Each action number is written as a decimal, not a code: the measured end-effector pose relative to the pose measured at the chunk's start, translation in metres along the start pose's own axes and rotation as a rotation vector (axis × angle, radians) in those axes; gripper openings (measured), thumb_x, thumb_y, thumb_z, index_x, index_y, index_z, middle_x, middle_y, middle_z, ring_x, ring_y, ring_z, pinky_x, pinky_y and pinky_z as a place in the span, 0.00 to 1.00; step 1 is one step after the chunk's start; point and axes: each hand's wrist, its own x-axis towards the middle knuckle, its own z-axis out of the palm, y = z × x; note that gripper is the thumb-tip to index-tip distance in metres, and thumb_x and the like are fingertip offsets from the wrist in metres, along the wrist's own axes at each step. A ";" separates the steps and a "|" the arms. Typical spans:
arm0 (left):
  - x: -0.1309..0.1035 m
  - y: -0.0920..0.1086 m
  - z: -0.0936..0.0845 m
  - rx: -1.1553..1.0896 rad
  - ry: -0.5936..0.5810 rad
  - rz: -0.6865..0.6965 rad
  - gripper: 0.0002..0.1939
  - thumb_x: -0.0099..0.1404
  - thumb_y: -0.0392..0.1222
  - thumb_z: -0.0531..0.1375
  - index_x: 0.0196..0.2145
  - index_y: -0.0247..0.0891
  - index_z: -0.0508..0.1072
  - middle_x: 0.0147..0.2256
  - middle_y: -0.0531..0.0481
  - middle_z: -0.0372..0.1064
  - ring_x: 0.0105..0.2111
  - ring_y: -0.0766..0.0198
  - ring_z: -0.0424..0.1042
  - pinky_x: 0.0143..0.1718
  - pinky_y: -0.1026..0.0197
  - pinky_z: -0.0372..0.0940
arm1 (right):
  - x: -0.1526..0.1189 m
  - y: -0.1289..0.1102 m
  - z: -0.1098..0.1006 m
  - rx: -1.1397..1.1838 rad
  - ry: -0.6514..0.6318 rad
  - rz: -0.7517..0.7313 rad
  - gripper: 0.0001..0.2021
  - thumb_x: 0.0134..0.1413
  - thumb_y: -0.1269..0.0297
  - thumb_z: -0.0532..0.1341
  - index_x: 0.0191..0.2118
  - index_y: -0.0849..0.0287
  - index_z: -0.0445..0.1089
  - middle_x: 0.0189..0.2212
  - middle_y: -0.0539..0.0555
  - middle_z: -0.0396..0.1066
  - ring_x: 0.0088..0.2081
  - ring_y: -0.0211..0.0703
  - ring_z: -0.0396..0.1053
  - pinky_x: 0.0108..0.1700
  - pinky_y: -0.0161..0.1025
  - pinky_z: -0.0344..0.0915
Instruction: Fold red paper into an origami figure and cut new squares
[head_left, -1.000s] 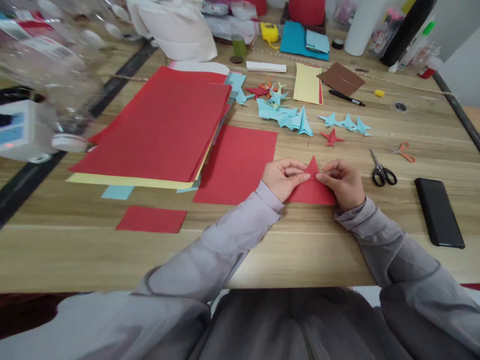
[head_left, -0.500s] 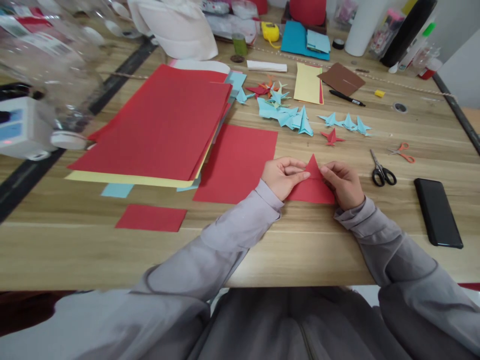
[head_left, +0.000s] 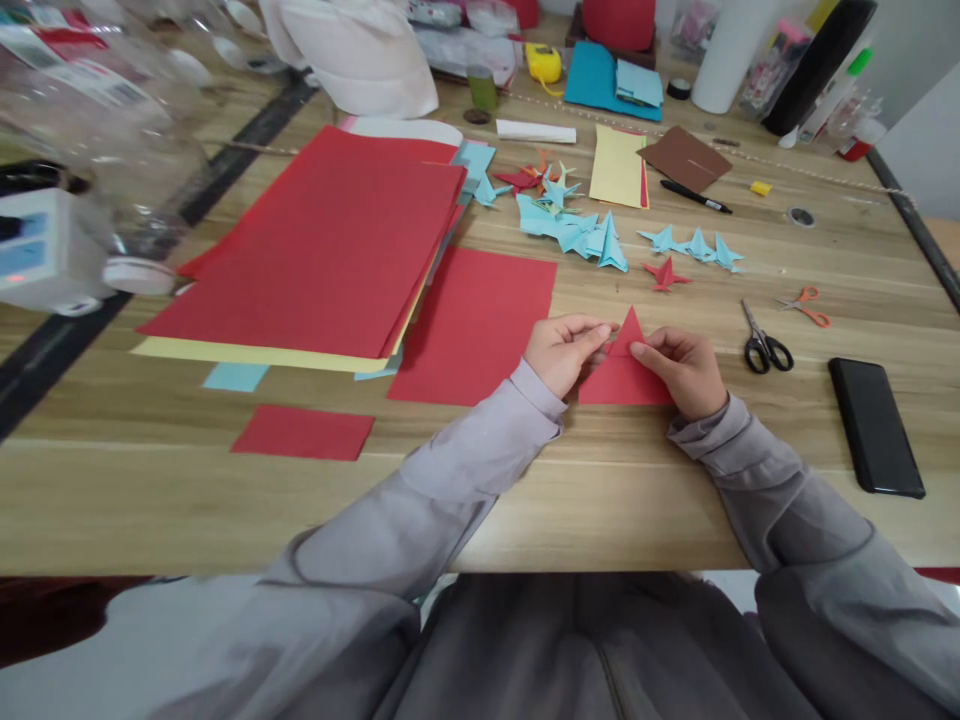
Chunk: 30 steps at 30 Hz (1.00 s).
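Note:
A folded piece of red paper (head_left: 624, 383) with a pointed top stands out between my hands, a crease running across it below the point. My right hand (head_left: 688, 368) pinches its right side, thumb pressed on the front face. At the left slope of the point is my left hand (head_left: 564, 350), with thumb and fingers drawn together at the paper's edge; its fingertips are partly hidden. Left of that hand lies a large red sheet (head_left: 480, 320). Beyond the paper sit a small red folded bird (head_left: 664, 273) and several light blue folded birds (head_left: 697, 244).
A thick stack of red sheets (head_left: 322, 250) lies to the left, with a small red rectangle (head_left: 304, 432) in front. On the right are black-handled scissors (head_left: 763, 348), small orange scissors (head_left: 811, 305) and a black phone (head_left: 876, 425). Plastic bottles (head_left: 142, 190) crowd the far left.
My left thumb has come away from the paper's front to its left edge. The right thumb has shifted slightly left across the paper, and the point has moved a little right.

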 end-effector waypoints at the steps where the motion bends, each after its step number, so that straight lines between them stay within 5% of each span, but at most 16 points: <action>1: 0.000 0.000 0.000 -0.008 -0.010 0.007 0.21 0.39 0.50 0.73 0.29 0.35 0.78 0.23 0.52 0.73 0.22 0.71 0.67 0.25 0.66 0.64 | 0.000 0.000 0.000 -0.004 -0.002 -0.004 0.19 0.35 0.48 0.71 0.22 0.60 0.69 0.19 0.48 0.68 0.21 0.32 0.60 0.22 0.33 0.58; 11: 0.001 -0.005 -0.002 0.116 -0.036 0.121 0.19 0.34 0.36 0.73 0.29 0.32 0.77 0.20 0.54 0.71 0.23 0.70 0.69 0.29 0.64 0.67 | 0.000 -0.001 0.000 -0.027 -0.069 -0.043 0.20 0.36 0.46 0.70 0.22 0.59 0.69 0.19 0.47 0.66 0.21 0.32 0.58 0.23 0.32 0.57; 19: 0.000 -0.003 -0.004 -0.022 -0.190 -0.019 0.23 0.32 0.40 0.75 0.28 0.32 0.76 0.22 0.51 0.74 0.23 0.65 0.73 0.33 0.58 0.70 | -0.003 0.000 -0.004 0.055 -0.167 0.053 0.20 0.38 0.46 0.69 0.23 0.60 0.69 0.18 0.47 0.67 0.20 0.31 0.58 0.21 0.31 0.54; 30: -0.003 0.000 -0.002 0.006 -0.261 0.029 0.21 0.31 0.41 0.75 0.26 0.33 0.77 0.20 0.53 0.73 0.20 0.69 0.70 0.28 0.64 0.68 | -0.004 0.004 -0.005 0.100 -0.193 0.073 0.19 0.38 0.49 0.70 0.22 0.61 0.70 0.18 0.47 0.67 0.20 0.31 0.59 0.23 0.31 0.55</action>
